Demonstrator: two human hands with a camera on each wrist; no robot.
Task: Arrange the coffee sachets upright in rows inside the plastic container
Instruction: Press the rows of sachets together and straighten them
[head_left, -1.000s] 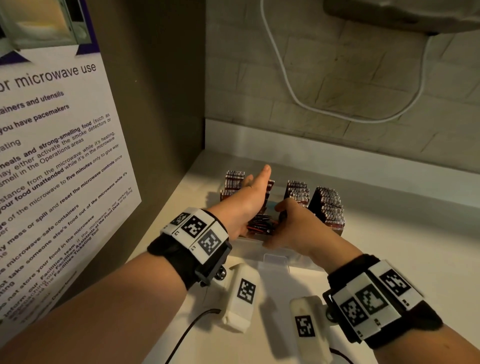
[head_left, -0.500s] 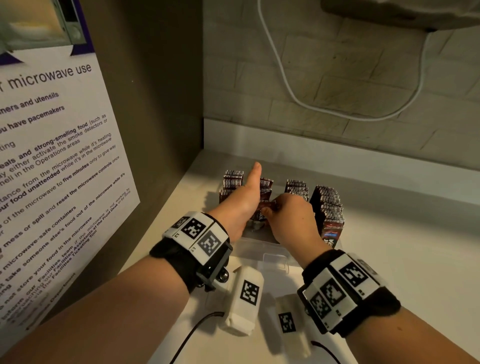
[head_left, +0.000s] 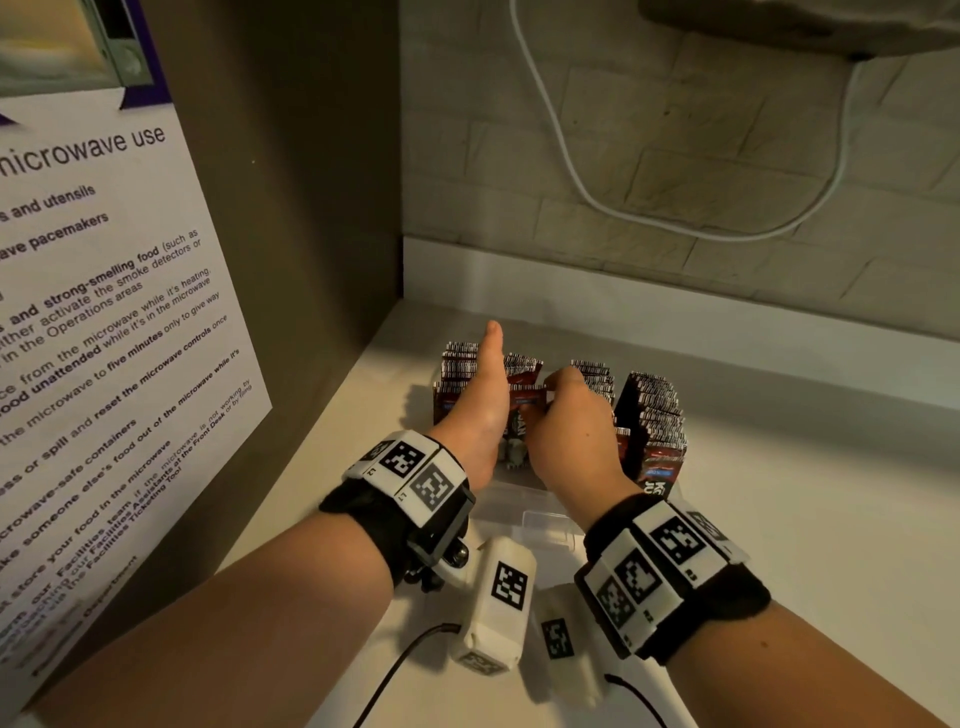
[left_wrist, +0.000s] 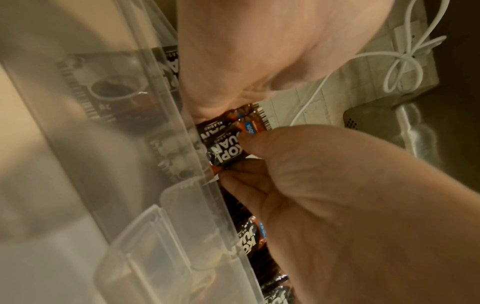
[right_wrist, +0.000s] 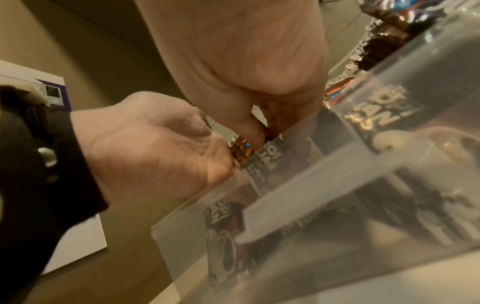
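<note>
Pinching one coffee sachet (head_left: 529, 404) between thumb and fingers, the right hand (head_left: 569, 431) is holding it upright at the second row from the left inside the clear plastic container (head_left: 524, 506), which is sitting on the pale worktop (head_left: 810, 519) near the corner. The left hand (head_left: 475, 400) is standing flat and straight-fingered, thumb up, between the first two rows, its palm touching the pinched sachet; its fingers are hiding down among the packs in the head view. The rows of sachets (head_left: 655, 415) are standing upright, their striped top edges showing, though both hands are covering much of the middle rows. The wrist views are looking through the blurred container wall, so the packs behind it are hard to make out. The held sachet's print is reading partly as "KOPI", with letters below cut off by the thumb. On the left, a notice (head_left: 104, 322) is reading "microwave use", its left edge cut off. A white cable (head_left: 566, 156) is looping across the brick wall.
</note>
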